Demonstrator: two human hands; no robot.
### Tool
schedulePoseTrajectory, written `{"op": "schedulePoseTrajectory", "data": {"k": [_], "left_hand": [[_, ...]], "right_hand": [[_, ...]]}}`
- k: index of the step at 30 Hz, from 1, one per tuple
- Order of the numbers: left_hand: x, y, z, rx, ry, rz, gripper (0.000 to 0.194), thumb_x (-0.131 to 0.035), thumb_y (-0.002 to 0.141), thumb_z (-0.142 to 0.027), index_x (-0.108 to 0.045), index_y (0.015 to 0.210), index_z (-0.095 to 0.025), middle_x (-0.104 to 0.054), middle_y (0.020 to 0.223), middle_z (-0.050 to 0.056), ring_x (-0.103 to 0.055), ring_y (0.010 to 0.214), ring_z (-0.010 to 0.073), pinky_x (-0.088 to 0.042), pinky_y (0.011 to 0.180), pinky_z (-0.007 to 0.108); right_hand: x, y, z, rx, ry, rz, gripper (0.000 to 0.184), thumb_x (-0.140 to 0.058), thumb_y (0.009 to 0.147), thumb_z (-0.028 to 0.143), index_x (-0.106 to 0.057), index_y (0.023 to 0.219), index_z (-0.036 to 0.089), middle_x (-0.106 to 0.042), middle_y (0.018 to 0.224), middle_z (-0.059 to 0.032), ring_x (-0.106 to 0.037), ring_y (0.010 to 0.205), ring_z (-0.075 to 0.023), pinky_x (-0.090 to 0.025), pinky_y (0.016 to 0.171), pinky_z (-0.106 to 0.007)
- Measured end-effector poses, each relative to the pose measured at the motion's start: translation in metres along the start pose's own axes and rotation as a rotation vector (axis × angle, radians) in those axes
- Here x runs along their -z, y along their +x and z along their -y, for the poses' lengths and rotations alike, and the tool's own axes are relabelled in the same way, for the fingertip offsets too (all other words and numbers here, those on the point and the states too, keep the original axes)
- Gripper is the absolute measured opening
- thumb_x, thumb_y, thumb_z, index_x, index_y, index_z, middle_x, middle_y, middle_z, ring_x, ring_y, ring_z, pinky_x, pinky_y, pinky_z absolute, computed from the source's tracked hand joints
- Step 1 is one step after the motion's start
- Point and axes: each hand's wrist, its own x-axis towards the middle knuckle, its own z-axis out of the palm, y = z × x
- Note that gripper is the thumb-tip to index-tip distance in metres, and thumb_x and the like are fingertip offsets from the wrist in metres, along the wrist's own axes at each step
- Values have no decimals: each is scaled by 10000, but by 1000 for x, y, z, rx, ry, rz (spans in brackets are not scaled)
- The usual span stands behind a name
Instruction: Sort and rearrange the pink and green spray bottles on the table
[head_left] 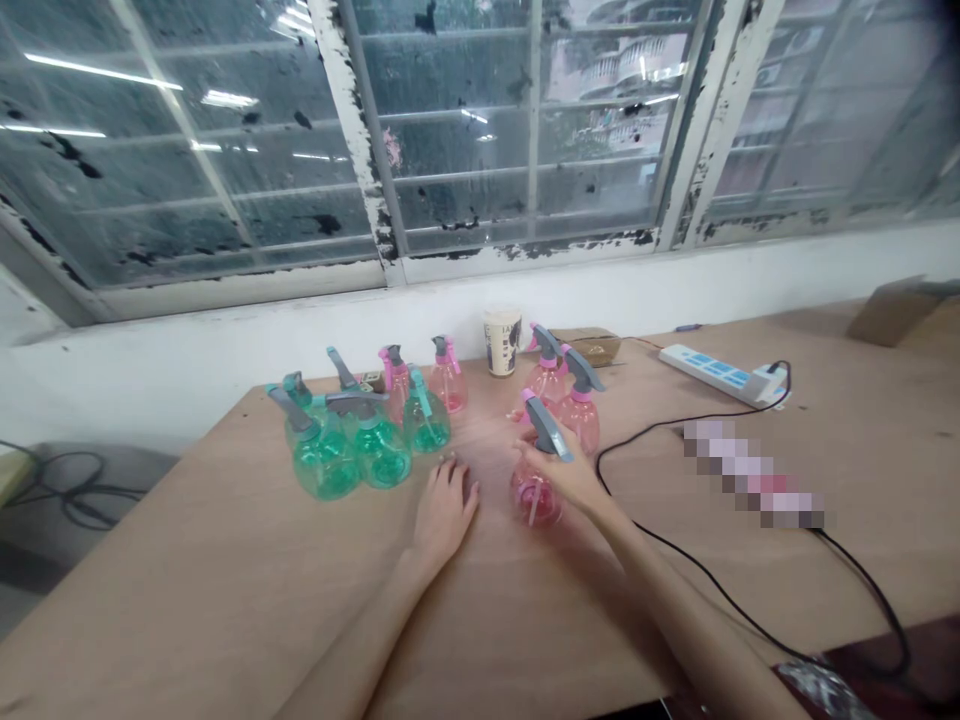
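Note:
My right hand [574,478] is wrapped round a pink spray bottle [534,490] with a grey trigger head, standing on the wooden table [225,590]. My left hand [444,512] lies flat on the table, fingers stretched out, holding nothing, just right of a cluster of green spray bottles [352,445]. Behind my right hand stand two more pink spray bottles [576,405]. Two further pink bottles [448,378] stand at the back of the green group.
A paper cup [502,341] and a small brown box [592,345] stand near the wall. A white power strip [724,372] lies at the right with a black cable [675,550] running toward the table's front. A cardboard box [900,312] sits far right.

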Motion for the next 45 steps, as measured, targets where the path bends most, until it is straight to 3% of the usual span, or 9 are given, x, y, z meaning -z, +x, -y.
{"op": "schedulePoseTrajectory", "data": {"k": [6,10,13,20,28,33,38,45], "left_hand": [[2,1,-2,-1,16,25,362,-397,927,-310,-589,1158,-107,-569,1278,161,-479,1206,291,-399,1038,463],[2,1,-2,2,29,28,374,-399,930,-308,-583,1172,-92,-567,1279,165,-479,1201,297,-399,1038,462],[3,1,-2,3,35,25,371,-399,931,-314,-581,1178,-106,-568,1279,152,-481,1202,289,-403,1034,449],[5,1,-3,6,41,57,381,-395,936,-305,-577,1186,-81,-561,1291,168,-474,1221,286,-399,1046,446],[-2,0,1,-29,28,-21,350,-396,934,-308,-595,1144,-110,-581,1260,164,-498,1193,284,-422,1017,471],[-1,0,1,-34,38,-23,342,-406,933,-311,-594,1146,-120,-582,1260,155,-500,1190,280,-427,1014,462],[0,1,0,-23,56,13,362,-409,933,-300,-587,1166,-88,-573,1272,169,-492,1199,282,-420,1028,450],[2,2,-2,-9,67,28,362,-425,931,-303,-590,1171,-88,-570,1281,159,-489,1208,282,-410,1041,439]], "right_hand": [[0,1,10,46,-52,-42,94,-613,708,250,-579,784,206,-631,736,-9,-593,649,-163,-492,631,-293],[1,2,15,58,-96,-47,111,-601,724,268,-515,678,215,-565,646,19,-545,592,-144,-460,579,-271],[2,2,13,57,-82,-27,94,-616,737,289,-568,756,211,-606,723,4,-570,639,-151,-479,623,-283],[-1,0,3,30,-22,-42,381,-662,750,379,-627,1084,199,-683,1010,-78,-645,827,-202,-522,777,-351],[0,-2,3,36,-2,-5,461,-676,753,380,-610,1176,209,-671,1121,-101,-646,926,-231,-535,792,-356],[1,-1,8,14,17,24,441,-676,748,368,-600,1157,218,-654,1144,-91,-641,800,-181,-533,736,-334],[2,-1,8,18,-16,60,387,-690,725,365,-615,1068,203,-670,890,-31,-590,658,-144,-506,639,-292],[0,0,11,122,-122,-24,110,-627,755,280,-573,767,186,-606,698,-4,-559,604,-138,-458,589,-262]]}}
